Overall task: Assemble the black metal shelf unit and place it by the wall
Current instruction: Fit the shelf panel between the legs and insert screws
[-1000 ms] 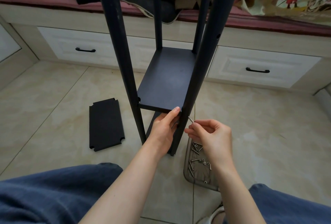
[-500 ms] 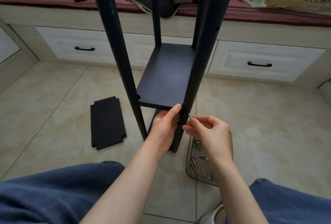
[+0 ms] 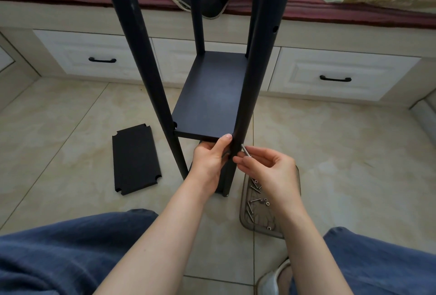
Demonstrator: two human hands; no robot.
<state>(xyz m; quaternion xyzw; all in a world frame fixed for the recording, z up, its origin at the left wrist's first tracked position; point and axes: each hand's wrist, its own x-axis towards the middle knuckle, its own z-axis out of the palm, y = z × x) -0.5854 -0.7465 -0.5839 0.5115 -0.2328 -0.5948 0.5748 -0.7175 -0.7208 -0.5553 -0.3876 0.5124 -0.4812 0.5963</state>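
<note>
Mid-assembly, frame (image 3: 141,58) upright on floor (image 3: 70,129): L hand (image 3: 207,164) grips front-R post (image 3: 250,96) under shelf board (image 3: 212,101), R hand (image 3: 269,172) fingers pinch bolt (image 3: 245,150) at post; next, imo, align w/ hole & push thru, spare board (image 3: 135,160) not yet fitted.

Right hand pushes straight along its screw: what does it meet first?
The right hand, screw first, would likely meet the near right post just under the shelf board; the tip looks almost there.

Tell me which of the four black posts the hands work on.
The near right post: the left hand holds it under the shelf board, the right hand holds a screw at it.
</note>
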